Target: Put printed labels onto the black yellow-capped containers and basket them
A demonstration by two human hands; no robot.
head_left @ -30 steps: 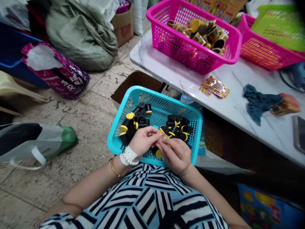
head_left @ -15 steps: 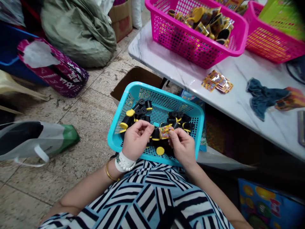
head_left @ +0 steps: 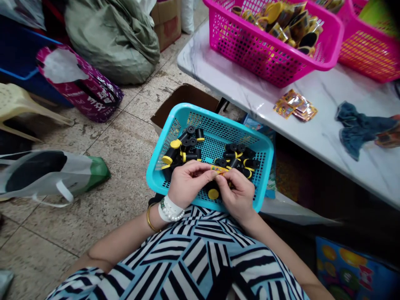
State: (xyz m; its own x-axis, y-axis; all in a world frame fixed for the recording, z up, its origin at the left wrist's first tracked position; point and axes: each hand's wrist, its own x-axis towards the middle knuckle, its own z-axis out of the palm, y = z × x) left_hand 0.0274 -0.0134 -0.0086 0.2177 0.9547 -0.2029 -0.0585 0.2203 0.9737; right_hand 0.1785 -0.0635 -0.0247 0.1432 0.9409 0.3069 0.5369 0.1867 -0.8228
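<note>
Over the turquoise basket [head_left: 152, 166] on my lap, both hands meet at a small yellow-orange printed label [head_left: 219, 169]. My left hand [head_left: 189, 182] pinches its left end between thumb and fingers. The fingers of my right hand [head_left: 238, 192] close on the lower right part, and the two thumbs nearly touch. Fingers partly cover the label. Inside the basket, black cylinders [head_left: 191, 156] with yellow caps lie in a left pile and a right pile [head_left: 240, 156]. One yellow cap [head_left: 213, 194] shows just below my hands.
On the marble-look table [head_left: 200, 62] stands a pink basket [head_left: 250, 62] of label-wrapped pieces. A small pile of printed labels [head_left: 295, 105] and denim sleeve-like cloth [head_left: 356, 129] lie nearby. A cardboard box [head_left: 184, 102] sits behind my basket; bags [head_left: 84, 87] stand on the floor at left.
My left hand has moved right to the label and now grips it together with the right hand. The label has tilted flatter. The whole view has shifted slightly.
</note>
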